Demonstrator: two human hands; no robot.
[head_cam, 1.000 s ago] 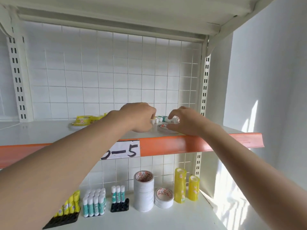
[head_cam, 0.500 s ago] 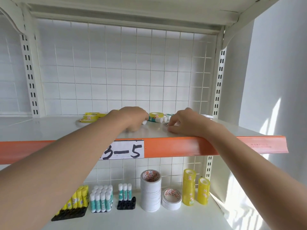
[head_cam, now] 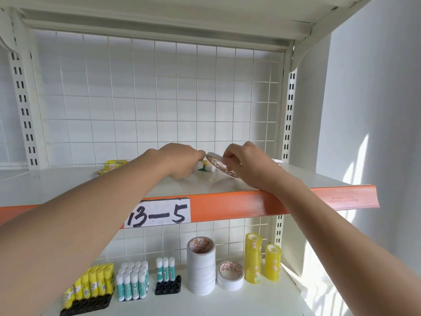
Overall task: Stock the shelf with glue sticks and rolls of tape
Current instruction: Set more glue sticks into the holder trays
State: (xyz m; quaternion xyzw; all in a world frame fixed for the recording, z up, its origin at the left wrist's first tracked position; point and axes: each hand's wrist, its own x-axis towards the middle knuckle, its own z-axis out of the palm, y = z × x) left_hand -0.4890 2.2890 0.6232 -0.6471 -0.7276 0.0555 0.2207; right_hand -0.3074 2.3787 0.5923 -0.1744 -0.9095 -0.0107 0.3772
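Both my hands reach onto the upper shelf (head_cam: 68, 185), which has an orange front edge. My right hand (head_cam: 243, 163) grips a thin white roll of tape (head_cam: 218, 164) and tilts it up on its edge. My left hand (head_cam: 182, 160) is closed over white-capped glue sticks (head_cam: 206, 167) lying on the shelf. Yellow glue sticks (head_cam: 114, 164) lie further left on the same shelf.
The lower shelf (head_cam: 250, 299) holds yellow glue sticks (head_cam: 91, 283) in a black tray, teal glue sticks (head_cam: 133, 283), a stack of white tape rolls (head_cam: 201, 265), a lower white stack (head_cam: 230, 275) and yellow tape stacks (head_cam: 253, 258). A label reads 13-5 (head_cam: 157, 213). A white wall stands at the right.
My right hand has lifted the white tape roll from lying flat to tilted on edge. My left hand stays on the glue sticks. The head camera has shifted, showing more of the lower shelf.
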